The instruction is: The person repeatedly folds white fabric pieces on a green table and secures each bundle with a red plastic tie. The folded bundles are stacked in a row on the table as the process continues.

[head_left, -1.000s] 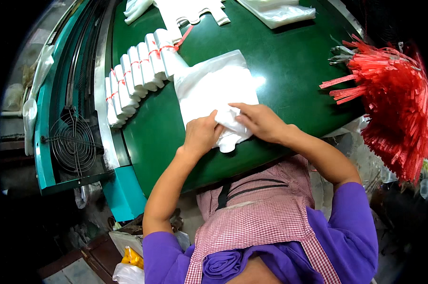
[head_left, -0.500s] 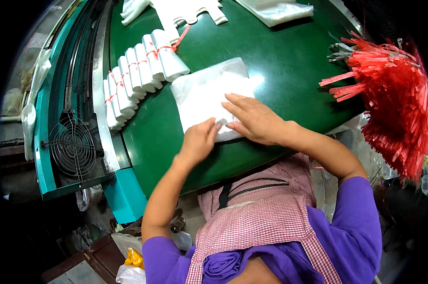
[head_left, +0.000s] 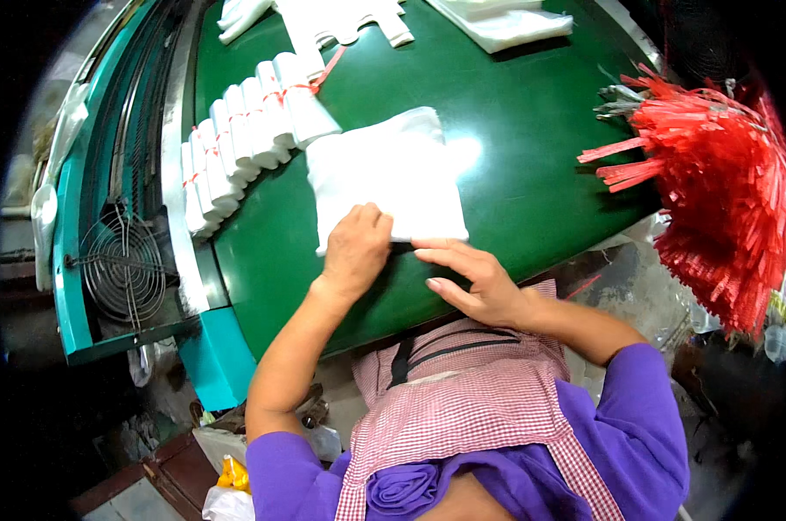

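A flat stack of white plastic bags (head_left: pixel 389 178) lies on the green tabletop (head_left: pixel 523 130). My left hand (head_left: pixel 356 252) is closed over the stack's near edge, its fingers curled and its thumb hidden. At the near right corner, my right hand (head_left: pixel 480 282) has its fingers stretched out and apart, with the fingertips at the stack's edge and nothing held. Farther left stands a row of rolled white bag bundles (head_left: pixel 254 117), each tied with red strip.
A big bunch of red plastic strips (head_left: pixel 714 191) hangs at the right edge. Loose white bags (head_left: pixel 506 22) lie at the far side. On the left runs a teal machine frame (head_left: pixel 76 286) with a round wire fan guard (head_left: pixel 124 269).
My right hand has come off the top of the stack toward me, to its near right corner. My left hand has turned over and now curls on the near edge.
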A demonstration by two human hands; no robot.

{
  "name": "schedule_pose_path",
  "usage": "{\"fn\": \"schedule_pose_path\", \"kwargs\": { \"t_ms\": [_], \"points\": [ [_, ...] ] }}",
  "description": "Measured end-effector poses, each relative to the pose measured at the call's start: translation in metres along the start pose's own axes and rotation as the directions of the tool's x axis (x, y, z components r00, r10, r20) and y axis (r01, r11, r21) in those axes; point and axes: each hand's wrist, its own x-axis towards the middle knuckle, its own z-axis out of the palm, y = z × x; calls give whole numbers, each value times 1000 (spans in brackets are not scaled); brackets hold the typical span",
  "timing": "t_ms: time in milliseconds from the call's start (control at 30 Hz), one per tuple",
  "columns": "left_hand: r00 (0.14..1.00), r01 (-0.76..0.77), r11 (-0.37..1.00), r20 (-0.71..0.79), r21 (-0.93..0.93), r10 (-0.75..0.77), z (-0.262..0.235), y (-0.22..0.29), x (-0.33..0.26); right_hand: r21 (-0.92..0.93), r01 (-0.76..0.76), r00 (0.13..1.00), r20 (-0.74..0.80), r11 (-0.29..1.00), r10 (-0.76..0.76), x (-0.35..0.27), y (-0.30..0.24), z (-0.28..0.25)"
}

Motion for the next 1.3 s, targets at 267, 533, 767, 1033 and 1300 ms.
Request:
{"fn": "schedule_pose_path", "kwargs": {
  "t_ms": [267, 533, 767, 1033, 1300],
  "points": [
    [985, -84, 814, 76, -575, 155, -20, -5, -32, 934, -329, 789, 191, 139, 584, 39, 44, -23],
    [933, 26, 968, 355, -249, 66, -31, -7, -33, -189, 255, 868, 476, 948, -139, 31, 50, -34],
    [956, -214, 970, 177, -119, 233, -44, -19, 10, -380, 567, 721, 659, 731, -216, 62, 56, -50],
    [940, 118, 966, 340, -231, -34, -31, 25, -25, -501, -48, 830, 461, 864, 314, 42, -20, -49],
    [886, 410, 896, 307, -168, -348, -40, -4, -29, -494, -170, 932, 199, 852, 301, 55, 22, -37]
  ]
}}
